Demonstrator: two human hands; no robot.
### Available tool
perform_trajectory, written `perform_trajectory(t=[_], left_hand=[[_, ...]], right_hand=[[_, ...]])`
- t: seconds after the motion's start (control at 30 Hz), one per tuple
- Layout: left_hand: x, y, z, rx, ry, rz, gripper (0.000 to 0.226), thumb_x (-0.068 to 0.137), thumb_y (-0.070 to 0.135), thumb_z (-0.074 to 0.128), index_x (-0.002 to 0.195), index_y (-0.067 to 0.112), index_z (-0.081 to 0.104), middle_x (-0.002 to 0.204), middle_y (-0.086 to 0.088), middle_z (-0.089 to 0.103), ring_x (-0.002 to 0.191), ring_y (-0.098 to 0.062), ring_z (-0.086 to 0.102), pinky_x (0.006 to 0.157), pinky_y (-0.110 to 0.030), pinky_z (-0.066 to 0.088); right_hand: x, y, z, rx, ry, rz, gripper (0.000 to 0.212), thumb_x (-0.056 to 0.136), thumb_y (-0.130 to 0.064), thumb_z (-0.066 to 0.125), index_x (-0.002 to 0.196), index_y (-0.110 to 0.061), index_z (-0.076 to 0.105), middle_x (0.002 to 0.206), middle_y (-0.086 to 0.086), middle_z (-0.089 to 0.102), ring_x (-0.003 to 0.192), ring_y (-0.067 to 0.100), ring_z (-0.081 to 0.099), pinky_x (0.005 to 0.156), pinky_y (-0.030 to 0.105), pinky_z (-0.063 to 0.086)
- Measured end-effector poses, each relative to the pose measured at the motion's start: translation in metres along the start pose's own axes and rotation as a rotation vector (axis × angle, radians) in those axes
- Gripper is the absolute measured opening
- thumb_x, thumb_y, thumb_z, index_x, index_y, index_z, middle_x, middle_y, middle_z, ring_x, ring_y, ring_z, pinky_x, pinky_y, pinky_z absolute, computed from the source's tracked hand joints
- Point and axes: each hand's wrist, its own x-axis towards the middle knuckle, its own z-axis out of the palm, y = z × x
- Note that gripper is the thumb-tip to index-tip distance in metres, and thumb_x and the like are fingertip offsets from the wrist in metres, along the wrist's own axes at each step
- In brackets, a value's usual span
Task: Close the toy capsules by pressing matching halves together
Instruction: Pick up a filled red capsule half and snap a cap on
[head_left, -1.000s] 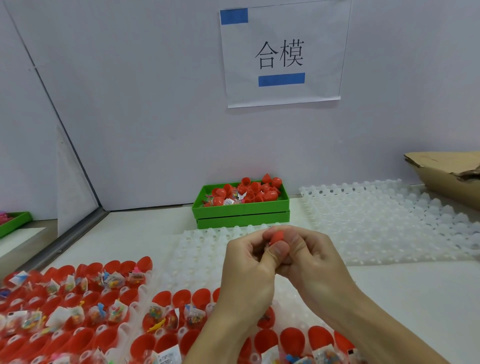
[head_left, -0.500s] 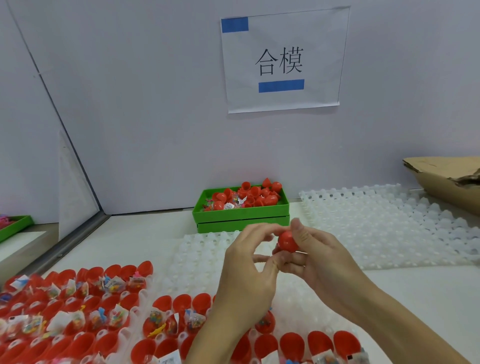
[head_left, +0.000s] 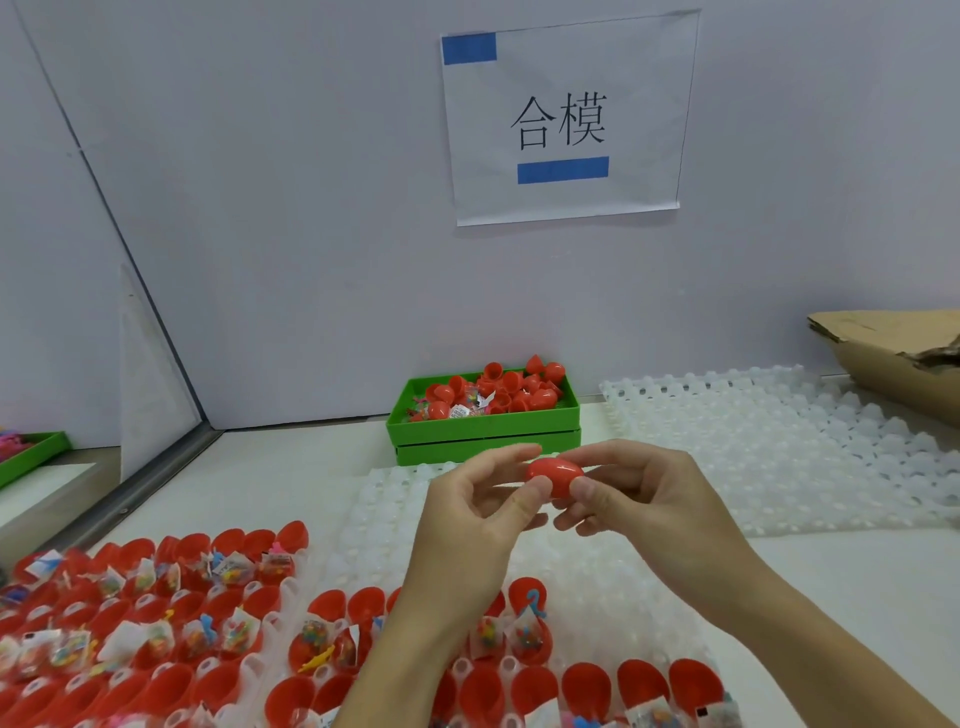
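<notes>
A red egg-shaped toy capsule (head_left: 555, 474) lies sideways in the air above the table, its two halves joined. My left hand (head_left: 478, 512) pinches its left end between thumb and forefinger. My right hand (head_left: 639, 499) pinches its right end the same way. Below my hands, a clear plastic tray (head_left: 613, 597) carries rows of open red capsule halves (head_left: 587, 688), several with small bagged toys in them. A second tray of open red halves (head_left: 156, 613) lies at the lower left.
A green bin (head_left: 485, 431) piled with red capsules stands against the back wall. An empty clear tray (head_left: 789, 447) lies to the right, with a cardboard box (head_left: 893, 358) behind it. Another green bin (head_left: 31, 457) sits at the far left. A paper sign (head_left: 566, 119) hangs on the wall.
My hands have loosened from a tight squeeze around the capsule. It now shows whole, held by its two ends with fingertips.
</notes>
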Motion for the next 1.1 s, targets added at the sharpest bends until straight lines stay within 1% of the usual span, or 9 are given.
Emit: perform_trajectory(t=[0.1, 0.17, 0.3, 0.47, 0.57, 0.7, 0.8, 0.87, 1.1], left_hand=[[-0.001, 0.002, -0.002, 0.068, 0.001, 0.025, 0.02, 0.081, 0.013, 0.074, 0.098, 0.024, 0.075, 0.087, 0.01, 0.077, 0.083, -0.009, 0.073, 0.072, -0.018, 0.057], [-0.002, 0.002, 0.0, 0.117, 0.028, 0.024, 0.027, 0.079, 0.002, 0.076, 0.089, 0.027, 0.075, 0.082, 0.011, 0.076, 0.078, -0.007, 0.072, 0.07, -0.015, 0.055], [-0.004, 0.003, 0.004, 0.109, 0.055, 0.015, 0.028, 0.074, -0.002, 0.079, 0.082, 0.024, 0.074, 0.079, 0.009, 0.075, 0.077, -0.007, 0.071, 0.068, -0.015, 0.055], [-0.008, 0.003, 0.009, 0.163, 0.058, 0.042, 0.02, 0.083, -0.001, 0.073, 0.088, 0.019, 0.071, 0.076, 0.005, 0.074, 0.072, -0.01, 0.07, 0.067, -0.017, 0.055], [-0.009, 0.003, 0.013, 0.177, 0.037, 0.066, 0.014, 0.092, 0.01, 0.066, 0.099, 0.022, 0.07, 0.079, 0.002, 0.074, 0.077, -0.012, 0.073, 0.071, -0.021, 0.058], [-0.006, 0.005, 0.013, -0.026, 0.013, -0.012, 0.018, 0.099, 0.014, 0.054, 0.106, 0.012, 0.07, 0.085, -0.009, 0.076, 0.081, -0.025, 0.075, 0.074, -0.031, 0.061], [-0.004, 0.01, 0.014, -0.367, 0.05, -0.239, 0.031, 0.102, 0.021, 0.045, 0.101, 0.001, 0.069, 0.088, -0.021, 0.075, 0.084, -0.033, 0.074, 0.069, -0.029, 0.06], [-0.004, 0.011, 0.015, -0.498, 0.059, -0.322, 0.035, 0.103, 0.023, 0.044, 0.1, -0.003, 0.068, 0.09, -0.025, 0.074, 0.085, -0.033, 0.074, 0.067, -0.029, 0.06], [-0.003, 0.006, 0.017, -0.553, 0.049, -0.334, 0.032, 0.098, 0.025, 0.05, 0.103, -0.001, 0.069, 0.094, -0.023, 0.074, 0.087, -0.03, 0.075, 0.068, -0.028, 0.06]], right_hand=[[-0.001, 0.0, -0.001, -0.033, -0.022, -0.032, 0.018, 0.088, 0.006, 0.064, 0.095, -0.009, 0.072, 0.076, 0.007, 0.076, 0.065, 0.023, 0.073, 0.058, 0.023, 0.055], [-0.001, 0.0, -0.001, -0.059, -0.016, -0.061, 0.025, 0.086, 0.013, 0.062, 0.089, -0.01, 0.073, 0.073, 0.008, 0.074, 0.061, 0.024, 0.072, 0.056, 0.023, 0.054], [-0.001, 0.001, -0.002, -0.106, -0.013, -0.094, 0.033, 0.084, 0.019, 0.06, 0.084, -0.011, 0.074, 0.068, 0.007, 0.073, 0.058, 0.023, 0.071, 0.053, 0.022, 0.053], [0.0, 0.003, -0.002, -0.169, -0.011, -0.117, 0.028, 0.088, 0.014, 0.06, 0.086, -0.011, 0.073, 0.067, 0.004, 0.072, 0.058, 0.021, 0.07, 0.054, 0.021, 0.054], [0.0, 0.002, -0.001, -0.187, 0.022, -0.141, 0.018, 0.092, -0.001, 0.062, 0.098, -0.016, 0.072, 0.068, 0.003, 0.072, 0.059, 0.018, 0.069, 0.056, 0.022, 0.053], [-0.001, 0.0, 0.0, -0.113, 0.054, -0.152, 0.019, 0.092, -0.016, 0.063, 0.109, -0.022, 0.065, 0.066, 0.001, 0.071, 0.059, 0.013, 0.067, 0.058, 0.021, 0.053], [-0.001, 0.001, 0.001, -0.126, 0.067, -0.172, 0.023, 0.089, -0.008, 0.067, 0.106, -0.024, 0.068, 0.072, 0.0, 0.07, 0.063, 0.013, 0.067, 0.061, 0.021, 0.053], [-0.002, 0.003, 0.002, -0.189, 0.066, -0.194, 0.028, 0.086, -0.004, 0.07, 0.104, -0.026, 0.07, 0.074, -0.003, 0.068, 0.066, 0.014, 0.065, 0.062, 0.024, 0.055], [0.0, 0.004, 0.002, -0.24, 0.09, -0.224, 0.031, 0.084, -0.005, 0.073, 0.103, -0.029, 0.072, 0.075, -0.008, 0.065, 0.07, 0.012, 0.064, 0.061, 0.027, 0.057]])
